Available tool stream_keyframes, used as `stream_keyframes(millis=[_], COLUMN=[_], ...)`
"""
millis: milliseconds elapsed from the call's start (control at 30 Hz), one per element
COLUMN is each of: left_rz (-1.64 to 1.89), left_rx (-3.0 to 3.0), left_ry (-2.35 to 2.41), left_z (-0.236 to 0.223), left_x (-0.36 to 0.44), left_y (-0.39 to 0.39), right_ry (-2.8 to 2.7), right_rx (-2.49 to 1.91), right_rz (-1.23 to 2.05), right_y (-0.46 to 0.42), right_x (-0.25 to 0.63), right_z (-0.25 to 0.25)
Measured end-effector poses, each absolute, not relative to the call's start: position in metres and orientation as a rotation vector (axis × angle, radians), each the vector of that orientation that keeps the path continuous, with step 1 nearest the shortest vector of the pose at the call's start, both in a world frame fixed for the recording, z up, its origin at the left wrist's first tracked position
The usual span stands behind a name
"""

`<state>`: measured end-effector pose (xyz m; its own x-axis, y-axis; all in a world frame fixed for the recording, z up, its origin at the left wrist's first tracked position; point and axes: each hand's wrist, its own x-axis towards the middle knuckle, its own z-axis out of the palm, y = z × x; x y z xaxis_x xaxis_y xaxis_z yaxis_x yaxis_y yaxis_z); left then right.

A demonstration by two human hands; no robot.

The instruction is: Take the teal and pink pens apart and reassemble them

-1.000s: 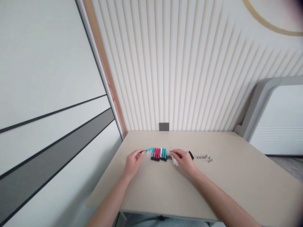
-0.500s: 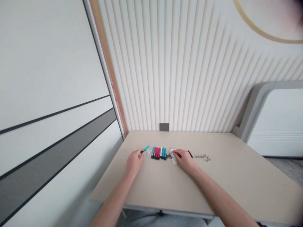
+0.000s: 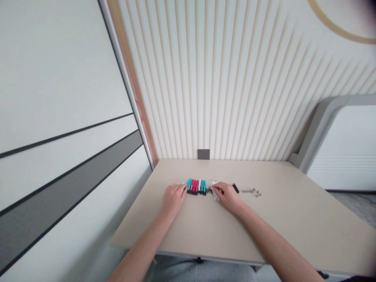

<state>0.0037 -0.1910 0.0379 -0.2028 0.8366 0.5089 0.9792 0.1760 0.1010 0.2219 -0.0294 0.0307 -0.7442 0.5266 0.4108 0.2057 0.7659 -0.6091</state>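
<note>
A row of short pens [image 3: 197, 187] with teal, red and white barrels lies side by side on the beige table [image 3: 279, 219]. My left hand [image 3: 174, 197] is closed at the row's left end, its fingertips pinched on a teal pen [image 3: 188, 183]. My right hand [image 3: 227, 196] is closed just right of the row, its fingers pinched over a bunch of clear white pen parts [image 3: 215, 189]. A black pen [image 3: 235, 188] sticks out beyond the right hand.
Several small grey metal pieces [image 3: 253, 192] lie in a line right of the black pen. A grey wall socket [image 3: 203, 154] sits at the table's back edge under a ribbed wall. A white and grey unit [image 3: 337, 152] stands at right.
My left hand has brought the teal pen rightward against the left end of the row. My right hand has stayed pinched at the clear parts.
</note>
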Motion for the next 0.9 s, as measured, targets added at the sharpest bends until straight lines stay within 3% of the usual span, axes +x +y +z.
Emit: stream_keyframes(millis=[333, 900], left_rz=[-0.415, -0.426], left_rx=[-1.774, -1.857], left_ry=[-2.147, -2.069], left_z=[0.0417, 0.0366], left_x=[0.0106, 0.0099], left_y=[-0.1887, -0.1888], right_ry=[-2.381, -2.400], right_rx=[-0.514, -0.506], right_rz=[0.723, 0.702], right_y=[-0.0291, -0.0284], right_x=[0.2210, 0.2202], right_z=[0.0302, 0.0279])
